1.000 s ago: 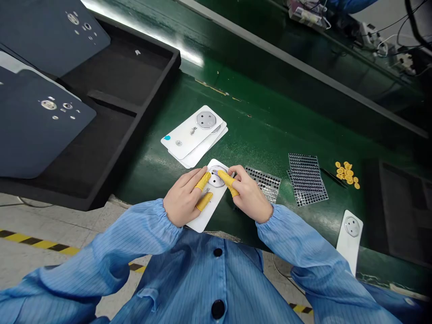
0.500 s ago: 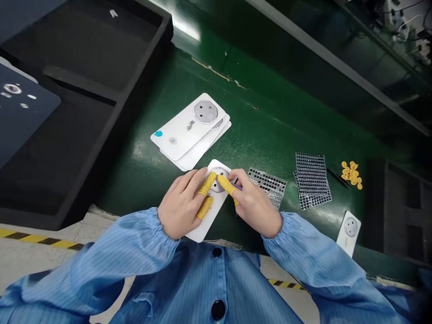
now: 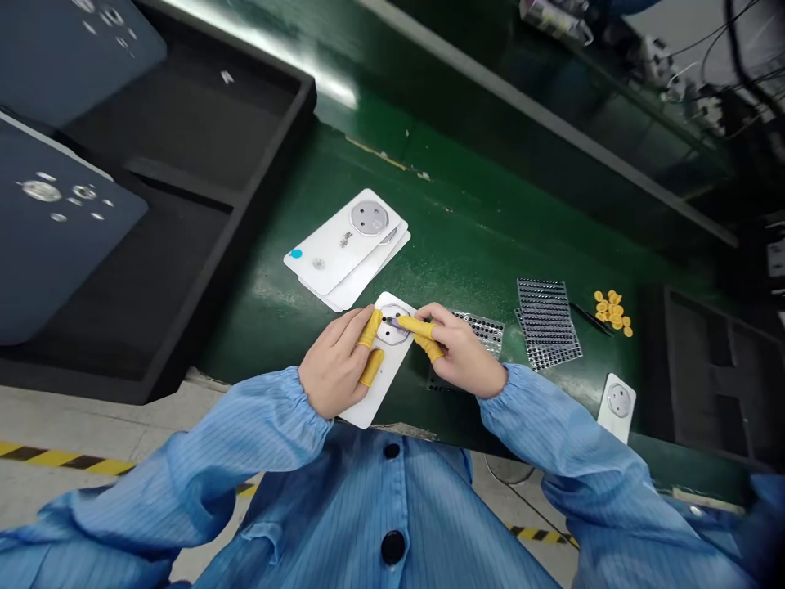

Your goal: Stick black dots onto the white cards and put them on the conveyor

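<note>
A white phone back cover (image 3: 379,384) with a round camera ring lies on the green bench before me. My left hand (image 3: 337,360), with yellow finger cots on thumb and forefinger, grips its left edge. In my right hand (image 3: 459,348), also with yellow finger cots, a slim purple tool is pinched; most of it is hidden by the fingers. Its tip (image 3: 394,321) is at the camera ring. Partly under the right hand lies a clear sheet of small black round pieces (image 3: 487,334). Beyond my hands, white back covers (image 3: 334,266) are stacked, the top one with a blue sticker.
To the right lie more sheets of black pieces (image 3: 549,323), black tweezers (image 3: 592,319), a pile of yellow finger cots (image 3: 612,311) and another white cover (image 3: 616,421). Black trays stand left (image 3: 245,221) and right (image 3: 656,368); dark blue panels (image 3: 55,245) lie in the left one.
My left fingertips have drawn back from the camera ring to the cover's edge. The right hand has turned, and the purple tool's tip now shows over the ring. The view has shifted slightly.
</note>
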The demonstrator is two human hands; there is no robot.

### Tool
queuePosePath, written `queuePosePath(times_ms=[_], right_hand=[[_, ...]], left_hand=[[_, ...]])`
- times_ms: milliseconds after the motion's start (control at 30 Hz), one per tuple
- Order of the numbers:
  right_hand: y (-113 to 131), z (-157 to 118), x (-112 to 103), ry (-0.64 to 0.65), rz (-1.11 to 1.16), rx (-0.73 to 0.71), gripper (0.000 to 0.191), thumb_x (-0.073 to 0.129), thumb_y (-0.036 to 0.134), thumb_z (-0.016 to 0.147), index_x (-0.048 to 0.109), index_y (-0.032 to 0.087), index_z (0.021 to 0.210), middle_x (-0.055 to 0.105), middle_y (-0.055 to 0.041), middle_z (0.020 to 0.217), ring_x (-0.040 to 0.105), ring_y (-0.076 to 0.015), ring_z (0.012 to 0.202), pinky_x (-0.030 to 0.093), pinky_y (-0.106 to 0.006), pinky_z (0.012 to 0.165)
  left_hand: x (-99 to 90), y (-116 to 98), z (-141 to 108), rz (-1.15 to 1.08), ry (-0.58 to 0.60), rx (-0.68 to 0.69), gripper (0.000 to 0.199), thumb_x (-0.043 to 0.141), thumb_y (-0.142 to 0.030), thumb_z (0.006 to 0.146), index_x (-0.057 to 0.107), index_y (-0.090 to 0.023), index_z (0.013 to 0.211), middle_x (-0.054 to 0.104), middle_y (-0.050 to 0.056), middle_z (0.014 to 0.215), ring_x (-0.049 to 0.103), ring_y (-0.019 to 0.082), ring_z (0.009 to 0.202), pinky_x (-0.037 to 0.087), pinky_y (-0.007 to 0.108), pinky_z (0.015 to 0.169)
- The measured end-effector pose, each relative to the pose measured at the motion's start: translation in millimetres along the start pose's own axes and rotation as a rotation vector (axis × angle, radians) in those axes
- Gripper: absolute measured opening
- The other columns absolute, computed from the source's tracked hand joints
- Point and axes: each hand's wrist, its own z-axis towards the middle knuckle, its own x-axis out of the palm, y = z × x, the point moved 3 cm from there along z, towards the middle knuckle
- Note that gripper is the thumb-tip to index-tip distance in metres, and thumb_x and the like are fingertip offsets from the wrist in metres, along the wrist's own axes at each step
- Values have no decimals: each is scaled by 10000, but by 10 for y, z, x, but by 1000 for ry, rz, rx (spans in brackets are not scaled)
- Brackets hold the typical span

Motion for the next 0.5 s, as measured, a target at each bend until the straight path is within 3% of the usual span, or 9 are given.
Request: queuePosePath(times_ms=[133,267,367,433,500], right_hand=[[-253,135,-277,-184,27,92,292,496,183,901,607,215,1169,582,-57,1022,580,-159,892,509,-294,719],[-482,306,-403,-260,-148,146,243,491,131,868,661,155,1040,566,-109,1037,565,-212,920,498,-423,827],[-358,272,-294,-283,-177,104,191,493,129,861,679,132,903,501,-169,1236,430,-301,1203,343,-561,1034],[-195,169,-138,-279,-162,72,139,537,153,846,675,143,837,483,-157,1298,340,-316,1292,239,-584,1102],[-76,68,22,-269,-115,69,103,565,158,826,666,148,808,531,-151,1248,391,-301,1254,280,-563,1091]], left_hand=[[35,4,-13,-29,13,-8,194,513,-168,828,683,-74,836,511,248,1303,478,378,1199,471,528,953],[53,-13,-8,-31,15,-11,215,482,-141,833,678,-55,854,505,287,1301,487,405,1190,468,577,920],[66,15,-19,-75,-6,-5,241,464,-180,854,669,-54,856,510,292,1288,480,383,1205,443,568,971],[79,46,-33,-124,-18,-17,259,463,-216,865,662,-52,841,511,299,1281,467,370,1225,416,551,1019],[97,76,-45,-182,-23,-48,268,475,-247,869,655,-49,872,512,299,1283,452,369,1246,396,556,1040]])
